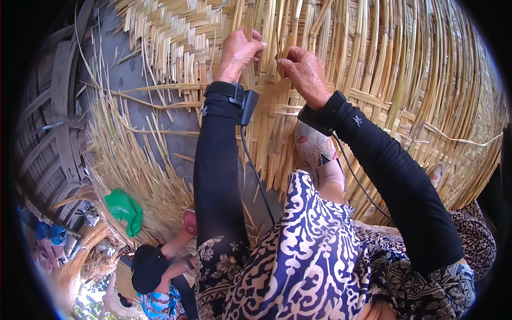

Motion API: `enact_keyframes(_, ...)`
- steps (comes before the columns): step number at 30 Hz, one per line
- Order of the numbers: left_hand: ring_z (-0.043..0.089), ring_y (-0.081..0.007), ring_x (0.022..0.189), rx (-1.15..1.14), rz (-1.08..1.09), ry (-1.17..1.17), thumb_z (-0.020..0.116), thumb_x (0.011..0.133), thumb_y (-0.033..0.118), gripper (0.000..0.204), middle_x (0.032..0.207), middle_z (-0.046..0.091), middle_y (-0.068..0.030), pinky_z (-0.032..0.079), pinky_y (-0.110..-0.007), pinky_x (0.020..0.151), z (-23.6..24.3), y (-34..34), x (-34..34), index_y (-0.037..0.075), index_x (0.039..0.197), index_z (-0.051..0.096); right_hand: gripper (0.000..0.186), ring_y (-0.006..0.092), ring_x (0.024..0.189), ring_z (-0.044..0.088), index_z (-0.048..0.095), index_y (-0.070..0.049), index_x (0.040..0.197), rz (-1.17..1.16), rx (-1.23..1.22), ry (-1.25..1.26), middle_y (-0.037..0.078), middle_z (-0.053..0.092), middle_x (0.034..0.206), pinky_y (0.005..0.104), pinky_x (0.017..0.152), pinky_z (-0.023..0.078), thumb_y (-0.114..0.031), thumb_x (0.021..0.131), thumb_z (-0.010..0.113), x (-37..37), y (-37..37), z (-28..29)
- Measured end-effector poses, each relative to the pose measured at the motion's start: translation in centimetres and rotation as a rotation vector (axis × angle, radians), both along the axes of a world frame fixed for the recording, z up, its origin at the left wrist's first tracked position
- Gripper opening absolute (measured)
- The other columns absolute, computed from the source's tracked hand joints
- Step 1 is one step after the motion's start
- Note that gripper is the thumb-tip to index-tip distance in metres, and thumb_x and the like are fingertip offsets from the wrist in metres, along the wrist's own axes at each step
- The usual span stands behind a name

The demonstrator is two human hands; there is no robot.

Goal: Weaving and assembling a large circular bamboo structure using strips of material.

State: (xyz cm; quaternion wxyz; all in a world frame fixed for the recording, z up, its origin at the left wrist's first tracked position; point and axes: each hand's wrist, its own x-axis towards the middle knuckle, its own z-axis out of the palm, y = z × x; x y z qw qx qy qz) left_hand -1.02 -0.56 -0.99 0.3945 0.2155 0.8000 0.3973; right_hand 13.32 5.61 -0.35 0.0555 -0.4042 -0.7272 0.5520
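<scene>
A large woven mat of straw-coloured split cane [384, 48] fills the upper and right part of the head view, with loose upright strips near its middle. My left hand [240, 53] is at those strips [250, 16], fingers curled round a strip near the top of the picture. Just to its right, my right hand [306, 72] pinches a narrow strip [288, 45] between thumb and bent forefinger. Both forearms wear dark sleeves and strapped devices with cables. My foot in a patterned covering [314, 144] rests on the mat below my right hand.
At the lower left, another person [152, 266] is near piled loose strips [133, 160] and a green plastic bag [122, 208]. Curved wooden boards [61, 117] and bundled straw [80, 250] line the far left. Grey floor [109, 40] shows between the strips.
</scene>
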Motion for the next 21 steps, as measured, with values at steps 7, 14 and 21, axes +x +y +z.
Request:
enact_keyframes(7, 0.056, -0.0138, 0.058, 0.071, 0.145, -0.188, 0.06, 0.069, 0.005, 0.02, 0.072, 0.058, -0.0058, 0.048, -0.023, 0.057, 0.7, -0.9, -0.1, 0.001, 0.088, 0.055, 0.02, 0.0313, 0.069, 0.056, 0.059, -0.003, 0.076, 0.024, 0.014, -0.151, 0.016, 0.058, 0.069, 0.0399, 0.064, 0.044, -0.022, 0.07, 0.054, -0.9, -0.1, 0.4)
enact_keyframes(14, 0.052, -0.0078, 0.066, 0.352, 0.145, -0.613, 0.067, 0.066, 0.006, 0.022, 0.073, 0.057, -0.0008, 0.042, -0.018, 0.059, 0.4, -3.0, -1.6, 0.005, 0.087, 0.057, 0.015, 0.0297, 0.066, 0.057, 0.063, -0.009, 0.078, 0.195, 0.343, -0.011, 0.013, 0.059, 0.068, 0.0373, 0.06, 0.046, -0.014, 0.067, 0.053, -2.2, -1.6, -0.6)
enact_keyframes(21, 0.055, -0.0153, 0.071, 0.811, 0.707, -0.36, 0.057, 0.07, -0.004, 0.027, 0.077, 0.057, -0.0079, 0.047, -0.028, 0.061, 1.5, -4.4, 1.4, -0.003, 0.096, 0.053, 0.018, 0.0292, 0.076, 0.057, 0.062, -0.011, 0.078, 0.423, 0.117, -0.084, 0.012, 0.06, 0.076, 0.0378, 0.066, 0.044, -0.009, 0.064, 0.051, -2.6, -0.5, -2.2)
